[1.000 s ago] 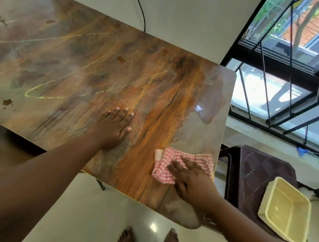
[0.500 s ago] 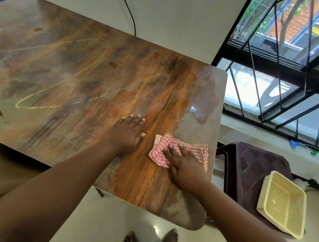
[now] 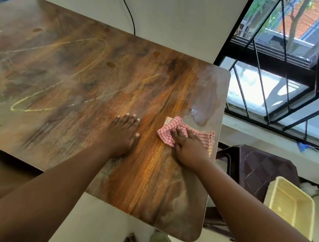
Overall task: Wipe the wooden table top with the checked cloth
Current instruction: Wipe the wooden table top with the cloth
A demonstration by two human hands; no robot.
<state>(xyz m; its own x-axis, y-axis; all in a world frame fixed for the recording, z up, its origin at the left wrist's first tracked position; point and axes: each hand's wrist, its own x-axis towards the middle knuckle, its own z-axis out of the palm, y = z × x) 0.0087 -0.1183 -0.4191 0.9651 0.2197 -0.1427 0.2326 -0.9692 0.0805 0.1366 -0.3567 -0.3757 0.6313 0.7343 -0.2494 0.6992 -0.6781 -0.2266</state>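
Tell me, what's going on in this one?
A person is wiping a brown wooden table top. The right hand presses a bunched red-and-white checked cloth flat near the table's right edge, while the left hand rests palm-down beside it. Yellowish streaks and small dark spots remain farther left.

Your left hand [image 3: 123, 136] lies flat on the table top [image 3: 69, 78] at 9 o'clock of the checked cloth [image 3: 174, 129], a bare strip of wood between them. From 10 to 12 o'clock of that hand the surface is open all the way to the wall. At 1 o'clock of the cloth a wet patch [image 3: 206, 102], nothing standing in it. At 3 o'clock the table edge is just beside the cloth; past it, dark chair [image 3: 258, 166] with yellow basket [image 3: 293, 203], window grille [image 3: 265, 84] beyond.
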